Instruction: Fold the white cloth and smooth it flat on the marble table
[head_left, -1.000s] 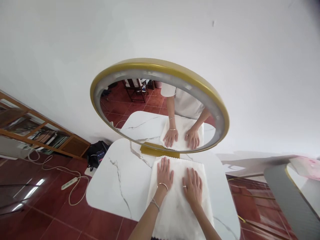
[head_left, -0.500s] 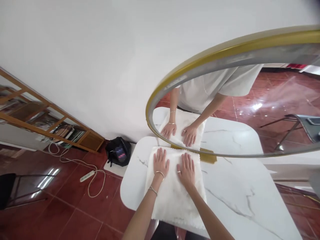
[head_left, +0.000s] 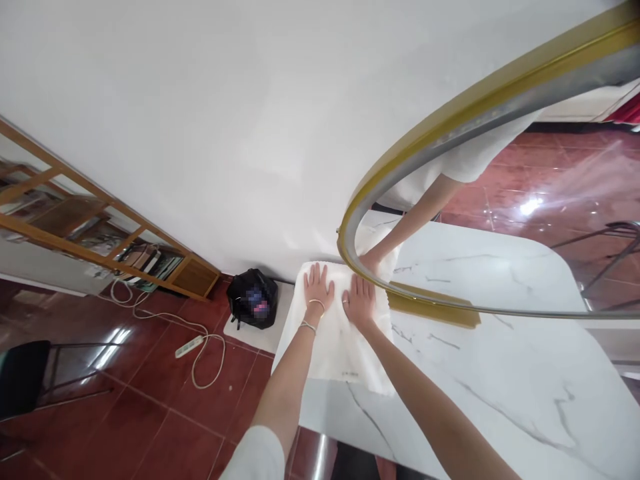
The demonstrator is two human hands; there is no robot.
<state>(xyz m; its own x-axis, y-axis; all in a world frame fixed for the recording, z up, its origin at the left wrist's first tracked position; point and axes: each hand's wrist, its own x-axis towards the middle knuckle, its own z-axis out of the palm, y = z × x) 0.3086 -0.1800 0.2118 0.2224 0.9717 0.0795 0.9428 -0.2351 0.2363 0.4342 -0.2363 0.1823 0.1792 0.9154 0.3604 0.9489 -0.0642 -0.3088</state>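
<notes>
A white cloth (head_left: 333,353) with a scalloped edge lies spread on the white marble-patterned table (head_left: 480,413), near its left end by the wall. My left hand (head_left: 317,288) rests flat on the far part of the cloth, fingers apart. To its right, my right hand (head_left: 359,300) also presses flat on the cloth, with the thumb spread away from the fingers. Just beyond the right hand stands a gold-framed oval mirror (head_left: 380,177), which reflects an arm and part of the cloth. The mirror's gold base (head_left: 435,305) sits on the table beside the cloth.
On the floor to the left, a black bag (head_left: 253,298) leans by the wall. A white power strip (head_left: 189,347) and its cable lie on the red tiles. Wooden shelves (head_left: 197,275) line the wall, and a dark chair (head_left: 23,379) stands at far left.
Both hands have slid forward toward the wall, carrying the cloth with them, so table surface now shows at its near edge. The camera view has shifted left, moving the mirror rightward.
</notes>
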